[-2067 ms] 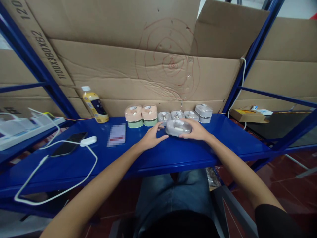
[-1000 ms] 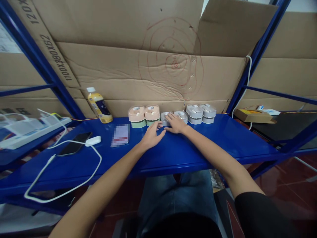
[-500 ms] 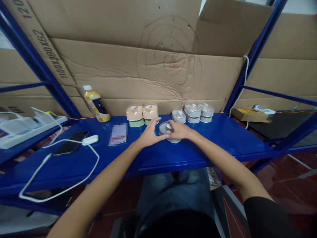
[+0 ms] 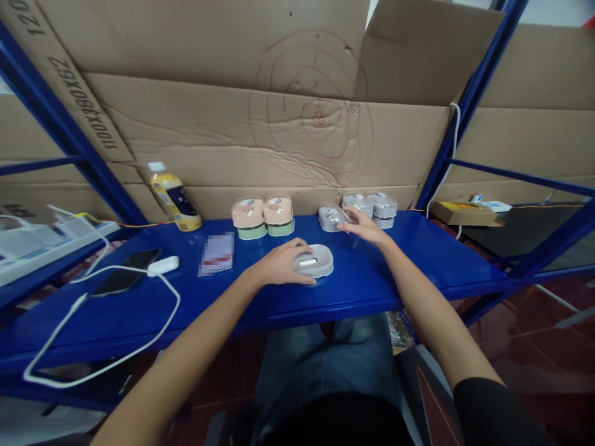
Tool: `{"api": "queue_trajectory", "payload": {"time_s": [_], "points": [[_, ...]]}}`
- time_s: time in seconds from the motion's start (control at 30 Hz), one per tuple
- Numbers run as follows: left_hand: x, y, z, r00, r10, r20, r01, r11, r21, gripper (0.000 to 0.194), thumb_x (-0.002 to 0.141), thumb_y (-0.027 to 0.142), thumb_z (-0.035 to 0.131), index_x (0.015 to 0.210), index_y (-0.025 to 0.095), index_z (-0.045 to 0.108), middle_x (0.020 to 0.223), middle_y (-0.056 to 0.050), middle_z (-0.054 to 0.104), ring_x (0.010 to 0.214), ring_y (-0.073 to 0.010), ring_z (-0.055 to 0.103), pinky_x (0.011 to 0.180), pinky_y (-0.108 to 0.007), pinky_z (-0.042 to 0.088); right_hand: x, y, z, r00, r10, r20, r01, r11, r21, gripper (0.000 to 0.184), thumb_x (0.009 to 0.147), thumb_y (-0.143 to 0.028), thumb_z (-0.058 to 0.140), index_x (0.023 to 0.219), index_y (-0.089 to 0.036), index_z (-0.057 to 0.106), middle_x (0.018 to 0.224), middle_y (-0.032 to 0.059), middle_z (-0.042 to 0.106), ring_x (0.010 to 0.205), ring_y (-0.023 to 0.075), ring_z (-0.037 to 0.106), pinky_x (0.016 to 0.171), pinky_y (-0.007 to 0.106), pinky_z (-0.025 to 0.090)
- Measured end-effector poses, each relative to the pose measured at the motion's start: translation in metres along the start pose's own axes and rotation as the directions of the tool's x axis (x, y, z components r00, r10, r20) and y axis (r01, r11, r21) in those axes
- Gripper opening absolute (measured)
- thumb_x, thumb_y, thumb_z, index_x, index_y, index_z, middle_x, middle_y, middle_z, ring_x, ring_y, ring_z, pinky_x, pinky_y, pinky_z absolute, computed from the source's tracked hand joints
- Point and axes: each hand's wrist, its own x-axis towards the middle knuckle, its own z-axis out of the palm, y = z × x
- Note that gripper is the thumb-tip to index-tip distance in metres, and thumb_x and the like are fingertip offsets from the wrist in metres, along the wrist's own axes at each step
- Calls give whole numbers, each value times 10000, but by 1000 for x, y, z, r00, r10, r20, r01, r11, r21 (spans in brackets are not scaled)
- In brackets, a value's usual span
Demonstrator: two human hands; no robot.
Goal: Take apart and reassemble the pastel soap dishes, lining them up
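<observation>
A grey, rounded container (image 4: 320,257) with a white strip in its middle rests on the blue table in front of me. My left hand (image 4: 289,262) grips its left side, thumb at the near edge and fingers at the far edge. Farther back, my right hand (image 4: 365,225) pinches a clear plastic cover (image 4: 348,224), tilted and partly hidden by the fingers. Just behind that cover stands a single grey container (image 4: 328,218). Two stacks of grey containers (image 4: 383,208) stand beyond my right hand, partly covered by it.
Pink-and-green container stacks (image 4: 248,217) stand at the back, left of centre. Farther left are a yellow drink bottle (image 4: 175,199), a blurred card-like item (image 4: 216,253), a phone (image 4: 127,272) and a white cable (image 4: 179,310). A cardboard wall (image 4: 209,124) closes the back.
Both hands were together around the grey container. My right hand has moved back and right with the clear cover, while my left hand has closed on the container's left side.
</observation>
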Motion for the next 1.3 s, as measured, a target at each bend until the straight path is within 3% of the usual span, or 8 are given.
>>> {"api": "queue_trajectory", "payload": {"time_s": [0.17,0.43,0.57,0.67,0.8,1.03,1.13,1.3], "points": [[1,-2,2,999,33,9,-33,999,36,455,871,579,740,1238,313,775,1446,-108,594,1329,-344,605,1157,-495,457,0,2,8,999,-31,-41,31,1000,-3,881,729,-503,818,1467,-129,514,1442,186,613,1265,325,636,1117,494,509],[5,-12,4,993,-16,-113,12,999,-37,454,965,596,598,1189,265,813,1493,-134,593,1390,-380,564,1197,-592,414,-1,5,9,996,-6,-90,-3,995,-95,842,776,-521,789,1492,-174,512,1435,169,629,1290,332,624,1120,529,503],[6,-16,0,978,-59,-201,42,995,-86,483,970,611,557,1003,216,833,1442,-136,623,1278,-350,645,1139,-563,490,-2,4,10,993,16,-117,-21,999,-47,890,730,-539,821,1475,-157,518,1432,166,636,1295,326,624,1138,512,491],[7,-20,-6,931,-86,-354,53,993,-102,514,994,596,501,908,187,800,1398,-141,644,1257,-336,651,1139,-547,493,-3,3,11,992,18,-129,-24,999,-46,874,736,-541,814,1471,-168,524,1431,165,633,1263,329,640,1110,517,512],[5,-22,-12,834,-87,-545,57,996,-72,470,995,560,502,1007,174,770,1419,-150,614,1333,-338,596,1169,-536,463,-2,3,10,990,-5,-141,0,999,-40,819,782,-536,771,1481,-187,524,1430,159,627,1282,325,626,1100,518,518],[3,-6,0,969,-14,-248,15,1000,1,372,846,553,748,1036,234,753,1399,-123,623,1279,-338,638,1159,-541,467,-3,-2,5,991,-91,-98,94,995,25,869,746,-485,821,1509,-206,513,1453,158,610,1280,324,634,1116,521,504],[4,2,9,981,-40,-192,43,999,13,490,789,556,802,1150,240,702,1346,-124,661,1265,-358,645,1131,-541,492,-11,-11,6,981,-177,83,172,983,62,913,690,-461,880,1508,-261,529,1521,117,582,1341,331,601,1114,516,514],[6,1,20,966,-162,-203,144,985,-97,940,681,565,893,1453,240,465,1430,-180,619,1306,-409,631,1064,-562,540,-22,-30,11,876,-311,368,350,936,-42,925,676,-448,908,1516,-280,557,1565,82,558,1456,332,509,1201,524,435]]}}
